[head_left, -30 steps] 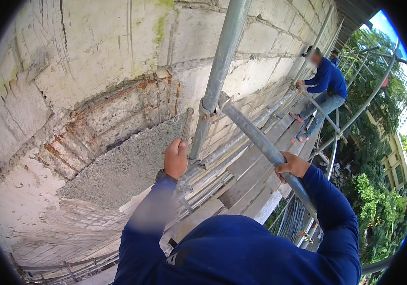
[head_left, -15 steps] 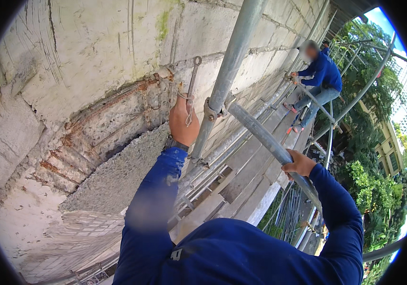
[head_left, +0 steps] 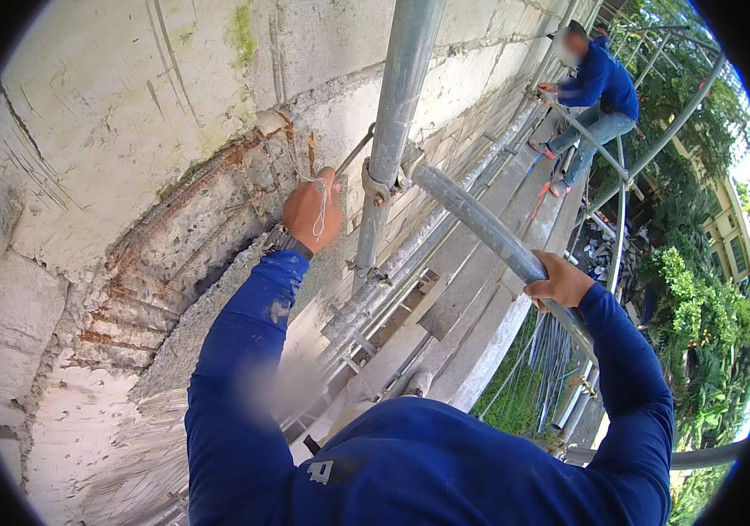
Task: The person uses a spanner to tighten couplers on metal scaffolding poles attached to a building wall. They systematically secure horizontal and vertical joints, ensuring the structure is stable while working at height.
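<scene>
My left hand is closed round a metal wrench, with a thin pale cord looped over the fingers. The wrench's far end meets the edge of the upright scaffold tube and is partly hidden there. Just right of that hand, a coupler sits on the upright. My right hand grips a slanting scaffold tube, whose far end lies near the coupler. Left of my left hand, the concrete wall has a broken-out cavity with rusty reinforcing bars.
Plank decking runs away along the wall between scaffold tubes. Farther along, a co-worker in blue crouches and holds a tube. Beyond the scaffold's right side are trees and a building. Bundled rods lie below.
My left hand has turned, tilting the wrench from nearly upright toward the upright tube, behind which its end now partly passes. My right hand keeps its grip. The view has shifted slightly.
</scene>
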Demonstrator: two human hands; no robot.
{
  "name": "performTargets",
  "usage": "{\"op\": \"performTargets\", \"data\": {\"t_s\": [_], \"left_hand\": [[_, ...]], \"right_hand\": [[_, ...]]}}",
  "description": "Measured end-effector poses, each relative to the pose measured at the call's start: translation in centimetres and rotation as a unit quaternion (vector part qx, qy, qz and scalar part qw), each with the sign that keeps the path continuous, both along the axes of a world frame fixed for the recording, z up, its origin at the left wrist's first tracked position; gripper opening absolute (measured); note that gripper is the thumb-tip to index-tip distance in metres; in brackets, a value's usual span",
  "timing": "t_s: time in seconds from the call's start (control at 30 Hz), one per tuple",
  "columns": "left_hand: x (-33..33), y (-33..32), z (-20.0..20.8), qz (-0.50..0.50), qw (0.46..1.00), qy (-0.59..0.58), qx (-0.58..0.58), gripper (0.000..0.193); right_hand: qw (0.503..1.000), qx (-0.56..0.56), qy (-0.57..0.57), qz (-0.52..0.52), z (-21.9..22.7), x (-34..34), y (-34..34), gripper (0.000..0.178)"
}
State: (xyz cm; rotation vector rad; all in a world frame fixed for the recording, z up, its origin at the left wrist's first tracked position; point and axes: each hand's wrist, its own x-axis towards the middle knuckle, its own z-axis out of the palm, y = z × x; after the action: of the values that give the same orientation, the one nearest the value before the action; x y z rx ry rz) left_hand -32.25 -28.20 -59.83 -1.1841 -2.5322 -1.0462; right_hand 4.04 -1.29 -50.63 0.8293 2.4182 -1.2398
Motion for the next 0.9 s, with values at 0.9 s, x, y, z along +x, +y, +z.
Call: {"op": "performTargets", "data": {"t_s": [0.9], "left_hand": [[15.4,-2.6,-9.3,-0.182,0.779,-0.521,0.298,0.029]], "right_hand": [[0.993,0.085,0.069,0.052,-1.5,0.7,0.5,0.052]]}}
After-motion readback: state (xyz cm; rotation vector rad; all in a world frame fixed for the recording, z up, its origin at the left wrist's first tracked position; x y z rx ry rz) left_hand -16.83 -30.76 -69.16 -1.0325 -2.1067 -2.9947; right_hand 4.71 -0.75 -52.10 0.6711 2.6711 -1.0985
